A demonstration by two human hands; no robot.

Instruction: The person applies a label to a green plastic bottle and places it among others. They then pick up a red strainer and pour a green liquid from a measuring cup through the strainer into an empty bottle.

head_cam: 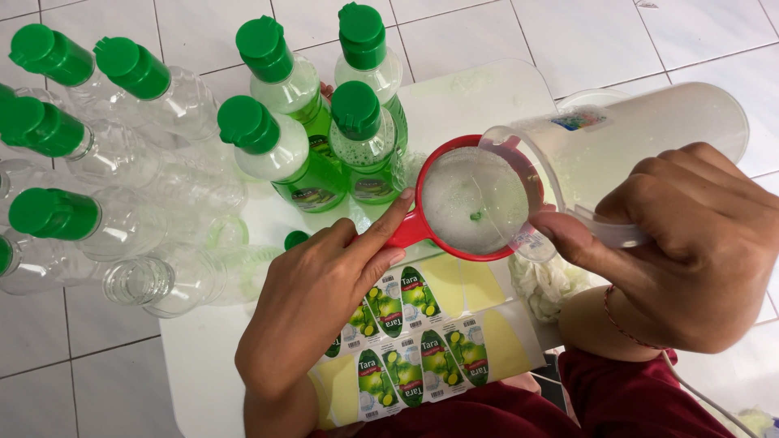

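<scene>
Below, left hand gripping red funnel, right hand clenching tilted jug — bottle beneath hidden.

green-capped filled bottles stand behind empty capped bottles, with a label sheet on the white table.
</scene>
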